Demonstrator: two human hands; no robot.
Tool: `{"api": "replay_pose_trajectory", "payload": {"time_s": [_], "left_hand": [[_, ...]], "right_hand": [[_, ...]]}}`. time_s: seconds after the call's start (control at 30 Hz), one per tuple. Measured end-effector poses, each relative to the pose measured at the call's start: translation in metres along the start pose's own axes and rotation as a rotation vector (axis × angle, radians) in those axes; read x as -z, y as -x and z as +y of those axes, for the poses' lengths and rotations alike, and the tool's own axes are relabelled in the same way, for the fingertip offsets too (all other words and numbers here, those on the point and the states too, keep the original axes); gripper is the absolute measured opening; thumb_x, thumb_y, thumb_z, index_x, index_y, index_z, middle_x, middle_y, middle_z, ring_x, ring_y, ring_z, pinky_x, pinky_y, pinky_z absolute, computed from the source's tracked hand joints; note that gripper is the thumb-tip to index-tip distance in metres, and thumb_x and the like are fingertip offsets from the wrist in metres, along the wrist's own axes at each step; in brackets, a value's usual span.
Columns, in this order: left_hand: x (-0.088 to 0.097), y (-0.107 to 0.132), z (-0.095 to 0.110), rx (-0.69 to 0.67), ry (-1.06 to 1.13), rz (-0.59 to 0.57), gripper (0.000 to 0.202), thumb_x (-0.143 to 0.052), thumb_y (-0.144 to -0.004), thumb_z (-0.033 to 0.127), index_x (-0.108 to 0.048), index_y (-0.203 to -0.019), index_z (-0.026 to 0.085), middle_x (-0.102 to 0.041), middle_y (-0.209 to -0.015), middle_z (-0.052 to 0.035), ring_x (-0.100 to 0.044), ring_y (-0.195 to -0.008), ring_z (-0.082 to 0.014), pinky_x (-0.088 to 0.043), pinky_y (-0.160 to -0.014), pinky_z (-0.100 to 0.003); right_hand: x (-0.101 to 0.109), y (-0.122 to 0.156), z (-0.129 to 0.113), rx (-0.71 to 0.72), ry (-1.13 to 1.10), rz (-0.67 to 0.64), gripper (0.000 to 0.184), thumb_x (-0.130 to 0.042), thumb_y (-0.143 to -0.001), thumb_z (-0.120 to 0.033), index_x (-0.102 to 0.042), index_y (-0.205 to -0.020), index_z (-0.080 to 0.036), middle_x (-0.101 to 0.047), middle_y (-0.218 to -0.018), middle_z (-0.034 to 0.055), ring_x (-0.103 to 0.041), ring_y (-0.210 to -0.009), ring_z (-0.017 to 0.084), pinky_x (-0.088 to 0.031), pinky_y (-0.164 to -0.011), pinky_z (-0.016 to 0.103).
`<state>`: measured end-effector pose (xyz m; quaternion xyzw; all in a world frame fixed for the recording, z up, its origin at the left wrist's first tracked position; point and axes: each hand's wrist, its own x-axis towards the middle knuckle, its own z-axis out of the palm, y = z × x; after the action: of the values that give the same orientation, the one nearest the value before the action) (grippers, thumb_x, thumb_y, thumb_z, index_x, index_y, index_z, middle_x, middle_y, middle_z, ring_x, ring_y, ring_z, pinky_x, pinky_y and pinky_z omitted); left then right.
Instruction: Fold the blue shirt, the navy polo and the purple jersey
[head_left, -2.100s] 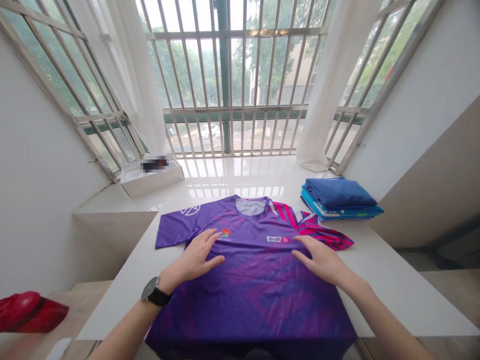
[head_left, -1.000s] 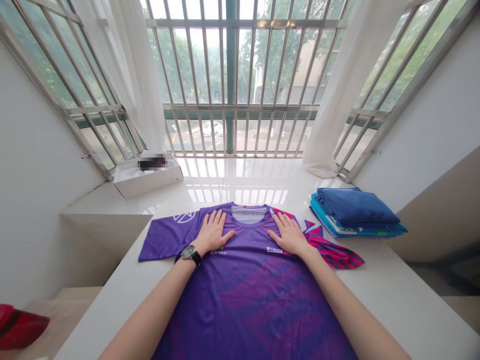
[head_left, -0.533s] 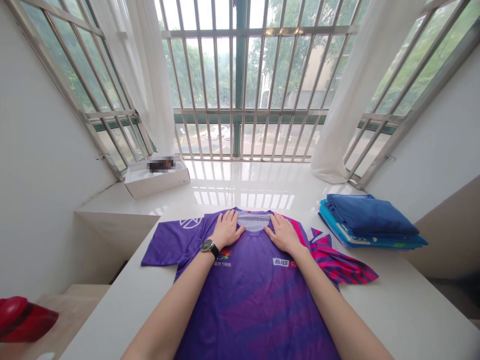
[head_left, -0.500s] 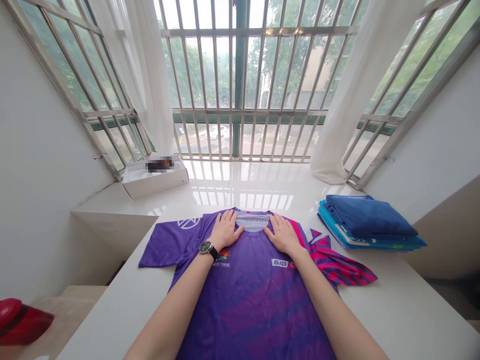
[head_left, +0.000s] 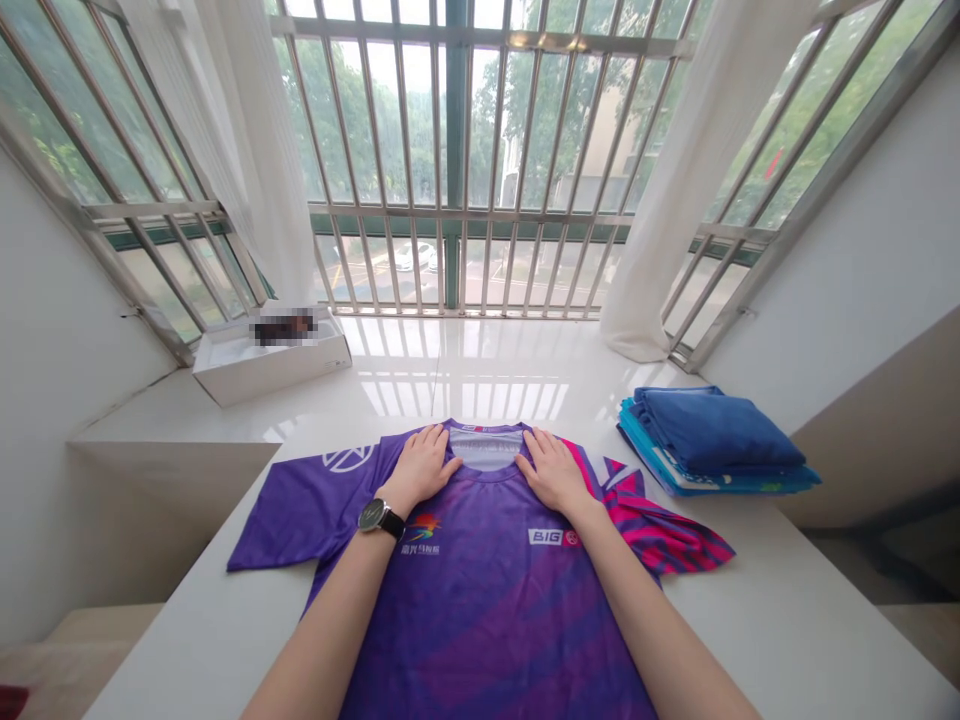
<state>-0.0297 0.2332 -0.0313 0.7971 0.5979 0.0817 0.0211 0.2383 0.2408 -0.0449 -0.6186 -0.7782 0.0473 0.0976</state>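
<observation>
A purple T-shirt (head_left: 480,590) with pink striping on its right sleeve lies spread face up, its collar toward the window. My left hand (head_left: 422,462), a watch (head_left: 381,516) on its wrist, rests flat on the shirt just left of the neckline. On the other side of the neck opening, my right hand (head_left: 553,468) presses flat on the shoulder. Fingers of both hands are stretched out, pointing away from me. The left sleeve lies flat and wide, while the right sleeve is rumpled and partly folded. The shirt's bottom hem is out of view.
A stack of folded blue clothes (head_left: 716,435) sits at the right of the white table (head_left: 810,620). On the window ledge (head_left: 480,350) stands an open white box (head_left: 274,365) with a blurred-out item. White curtains (head_left: 645,250) hang by the barred window.
The view has shifted to the right, so the scene sits further left. Both hands stay at the neckline, and the shirt's layout looks nearly the same.
</observation>
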Motion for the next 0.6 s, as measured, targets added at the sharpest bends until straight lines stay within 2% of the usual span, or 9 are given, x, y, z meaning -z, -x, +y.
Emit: {"api": "replay_pose_trajectory", "payload": {"time_s": [0.13,0.23,0.33,0.43,0.5,0.53,0.6], "left_hand": [[-0.005,0.003,-0.002,0.005,-0.001,0.021,0.066,-0.036,-0.097,0.054,-0.039,-0.149,0.013,-0.035,-0.157,-0.0127,-0.030,-0.145,-0.0296,-0.025,-0.119,-0.047],[-0.008,0.003,-0.003,0.007,-0.007,0.033,0.066,-0.034,-0.097,0.056,-0.038,-0.150,0.014,-0.034,-0.158,-0.0113,-0.029,-0.146,-0.0283,-0.023,-0.120,-0.046],[-0.009,0.003,-0.004,0.012,-0.011,0.027,0.066,-0.033,-0.098,0.055,-0.038,-0.150,0.014,-0.033,-0.158,-0.0118,-0.029,-0.146,-0.0277,-0.023,-0.120,-0.046],[-0.008,0.002,-0.004,0.018,-0.001,0.011,0.066,-0.033,-0.098,0.054,-0.038,-0.149,0.013,-0.033,-0.158,-0.0137,-0.029,-0.146,-0.0286,-0.023,-0.119,-0.047],[-0.005,0.002,-0.003,0.027,0.013,0.000,0.066,-0.034,-0.098,0.054,-0.037,-0.149,0.012,-0.034,-0.157,-0.0162,-0.029,-0.146,-0.0306,-0.024,-0.118,-0.048],[-0.002,0.002,-0.001,0.029,0.021,-0.001,0.066,-0.035,-0.098,0.053,-0.036,-0.149,0.011,-0.034,-0.156,-0.0174,-0.029,-0.145,-0.0317,-0.025,-0.118,-0.049],[0.006,0.001,0.003,0.018,0.036,0.015,0.067,-0.038,-0.098,0.053,-0.036,-0.149,0.010,-0.035,-0.156,-0.0186,-0.030,-0.145,-0.0335,-0.026,-0.117,-0.050]], "right_hand": [[0.001,-0.001,0.002,-0.035,0.016,-0.076,0.073,-0.026,-0.097,-0.062,-0.031,-0.154,-0.017,-0.027,-0.162,0.0080,-0.020,-0.149,0.028,-0.016,-0.120,0.047],[0.003,-0.004,0.006,-0.029,0.003,-0.075,0.072,-0.026,-0.097,-0.063,-0.032,-0.153,-0.019,-0.027,-0.161,0.0081,-0.021,-0.148,0.028,-0.016,-0.120,0.047],[0.009,-0.007,0.011,0.018,-0.041,-0.027,0.066,-0.031,-0.098,-0.057,-0.039,-0.150,-0.016,-0.034,-0.158,0.0129,-0.028,-0.146,0.027,-0.021,-0.119,0.044],[0.028,-0.001,0.020,0.061,-0.104,0.143,0.058,-0.038,-0.097,-0.048,-0.050,-0.141,-0.012,-0.044,-0.151,0.0166,-0.037,-0.141,0.026,-0.028,-0.116,0.039],[0.045,0.011,0.031,0.050,-0.138,0.255,0.049,-0.040,-0.097,-0.042,-0.058,-0.133,-0.014,-0.054,-0.142,0.0148,-0.046,-0.134,0.025,-0.034,-0.113,0.037],[0.053,0.020,0.038,0.032,-0.145,0.274,0.044,-0.039,-0.097,-0.039,-0.061,-0.129,-0.016,-0.059,-0.137,0.0131,-0.051,-0.128,0.024,-0.037,-0.110,0.036],[0.066,0.042,0.056,-0.037,-0.115,0.219,0.038,-0.040,-0.096,-0.034,-0.065,-0.121,-0.019,-0.067,-0.125,0.0103,-0.060,-0.116,0.024,-0.044,-0.101,0.035]]}}
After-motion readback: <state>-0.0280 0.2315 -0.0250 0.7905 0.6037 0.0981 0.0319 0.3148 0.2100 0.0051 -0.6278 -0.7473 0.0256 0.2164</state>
